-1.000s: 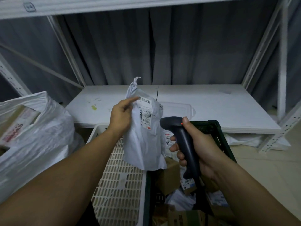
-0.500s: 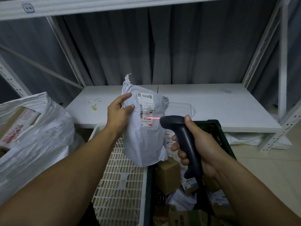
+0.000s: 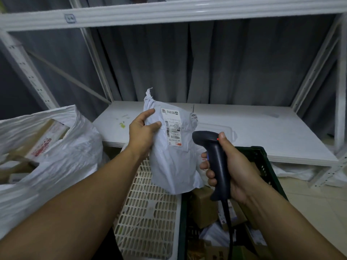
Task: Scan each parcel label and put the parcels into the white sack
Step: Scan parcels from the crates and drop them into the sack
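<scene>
My left hand (image 3: 143,132) grips the upper left edge of a grey plastic mailer parcel (image 3: 172,162), held upright with its white barcode label (image 3: 172,127) facing me. To the parcel's right, my right hand (image 3: 234,169) holds a black handheld scanner (image 3: 214,162) by its grip, head pointing left at the label, a small red light on its top. The white sack (image 3: 56,152) stands open at the left with cardboard boxes inside. Below the scanner, a dark green crate (image 3: 262,162) holds more parcels (image 3: 204,207).
A cream perforated crate (image 3: 148,212) sits between the sack and the green crate, under the parcel. Behind is a white shelf board (image 3: 253,132) in a white metal rack, with a grey curtain behind it. Tiled floor lies at the right.
The red scan line on the label half a second ago is gone. The parcel has turned so its label faces me more squarely; my left hand shifted its grip on the edge.
</scene>
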